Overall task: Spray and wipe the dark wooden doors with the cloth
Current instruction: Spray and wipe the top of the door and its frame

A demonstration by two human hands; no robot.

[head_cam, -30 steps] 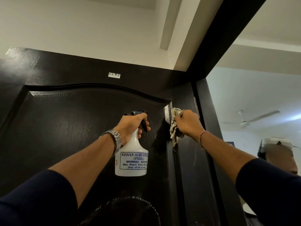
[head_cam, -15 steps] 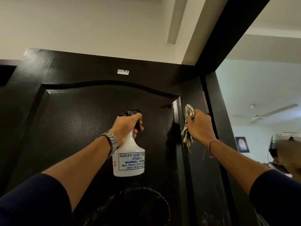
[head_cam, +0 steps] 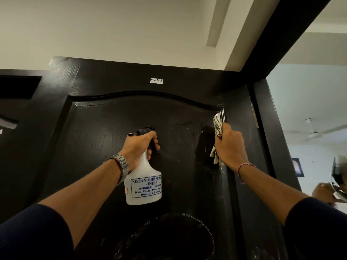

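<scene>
The wiping step is in hand: the right hand (head_cam: 231, 146) presses a clenched patterned cloth (head_cam: 217, 128) to the dark wooden door (head_cam: 112, 147) at its panel's upper-right edge, while the left hand (head_cam: 139, 145) grips the spray bottle (head_cam: 143, 182) (trigger untouched, apparently). Next likely calls for sweeping leftward.

Cloth (head_cam: 217, 128) mostly behind right hand (head_cam: 231, 145) — bottle label (head_cam: 146, 188) cut off.

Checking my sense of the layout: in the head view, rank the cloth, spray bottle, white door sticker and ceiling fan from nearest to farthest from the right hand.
1. cloth, gripped in the right hand
2. spray bottle, to its left
3. white door sticker, up-left
4. ceiling fan, beyond the doorway
</scene>
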